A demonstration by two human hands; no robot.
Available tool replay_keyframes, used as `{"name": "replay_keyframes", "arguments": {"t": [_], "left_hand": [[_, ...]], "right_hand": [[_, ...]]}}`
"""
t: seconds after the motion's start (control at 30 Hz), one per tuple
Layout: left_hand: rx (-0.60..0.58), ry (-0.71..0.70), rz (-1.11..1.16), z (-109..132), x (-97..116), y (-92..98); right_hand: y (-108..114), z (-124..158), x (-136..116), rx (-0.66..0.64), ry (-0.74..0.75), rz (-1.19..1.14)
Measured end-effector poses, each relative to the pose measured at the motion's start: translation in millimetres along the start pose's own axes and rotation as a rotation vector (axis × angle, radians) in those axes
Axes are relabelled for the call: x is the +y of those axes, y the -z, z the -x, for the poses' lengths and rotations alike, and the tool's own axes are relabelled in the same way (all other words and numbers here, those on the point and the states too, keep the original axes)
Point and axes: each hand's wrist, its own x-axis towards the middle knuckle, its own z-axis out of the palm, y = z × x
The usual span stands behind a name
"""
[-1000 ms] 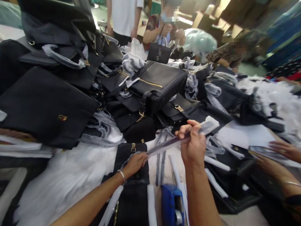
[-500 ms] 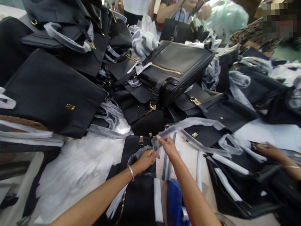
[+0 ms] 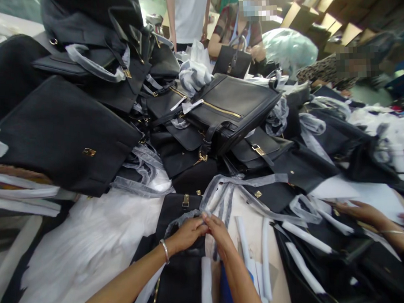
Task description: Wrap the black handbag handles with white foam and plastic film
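Directly in front of me lies a black bag (image 3: 180,276) with a gold clasp on its flap and a white-wrapped strip along its right side. Over it arches a bag handle (image 3: 181,219) wrapped in clear plastic film. My left hand (image 3: 190,233) is closed around the right end of this handle. Fingertips together against the left, my right hand (image 3: 217,230) pinches the plastic wrap at the same spot. A long plastic-wrapped strap (image 3: 249,180) runs from near my fingers off to the right. My fingers hide exactly where the film ends.
Black bags (image 3: 226,97) are heaped across the back. White padding (image 3: 82,244) lies at left. White-wrapped strips (image 3: 265,255) and a blue object (image 3: 226,283) are by my right arm. A co-worker's hand (image 3: 359,212) touches a black bag at right; other people stand behind.
My right hand has come down and left to meet my left hand. The film it held stretched up to the right has dropped. The view has shifted slightly.
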Motion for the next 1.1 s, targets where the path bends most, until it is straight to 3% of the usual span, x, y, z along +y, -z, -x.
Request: {"name": "replay_keyframes", "arguments": {"t": [0.13, 0.3, 0.6, 0.87, 0.97, 1.1], "left_hand": [[0.121, -0.024, -0.046, 22, 5, -1.0], [0.232, 0.021, -0.023, 36, -8, 1.0], [0.233, 0.074, 0.181, 35, -28, 3.7], [0.299, 0.115, 0.197, 39, -19, 0.1], [0.265, 0.108, 0.083, 45, -27, -3.5], [0.313, 0.034, -0.230, 43, -60, -1.2]], "right_hand": [[-6, 3, 0, 0.052, 0.054, -0.150], [-15, 8, 6, 0.089, 0.134, -0.173], [-22, 11, 23, 0.047, 0.209, 0.062], [-24, 18, 44, -0.012, 0.166, 0.095], [-30, 21, 41, 0.002, 0.173, 0.052], [-30, 24, 15, 0.049, 0.285, 0.147]]}}
